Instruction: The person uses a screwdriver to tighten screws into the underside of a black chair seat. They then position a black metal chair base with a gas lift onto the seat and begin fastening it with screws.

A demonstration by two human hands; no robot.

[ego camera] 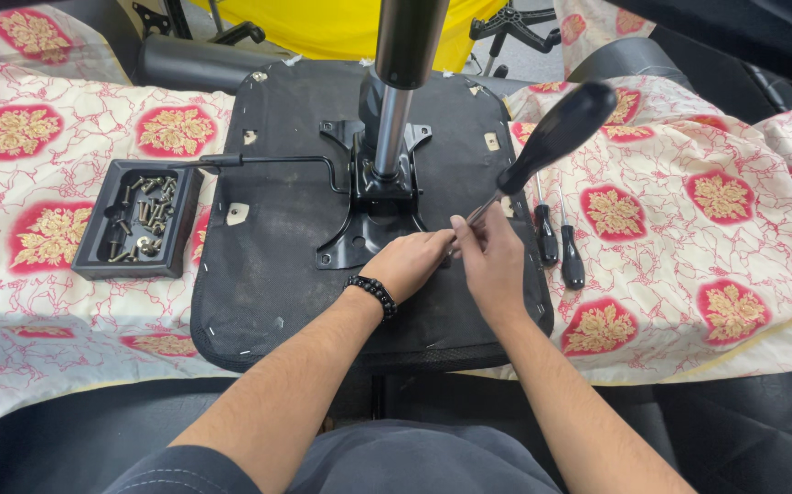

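An upturned black chair seat point(277, 229) lies on a patterned cloth, its metal mounting plate point(369, 215) and gas cylinder point(396, 101) rising from the middle. My right hand point(489, 261) pinches the metal shaft of a screwdriver with a large black handle point(556, 133), the handle tilted up to the right. Beside it, my left hand point(408, 261), with a black bead bracelet on its wrist, rests its fingertips at the screwdriver's tip near the plate's front right corner. The tip itself is hidden by the fingers.
A black tray point(103, 261) holding several screws and bolts sits left of the seat. Two more black-handled screwdrivers point(561, 247) lie on the cloth to the right. A lever rod point(268, 162) runs left from the plate. Chair bases stand behind.
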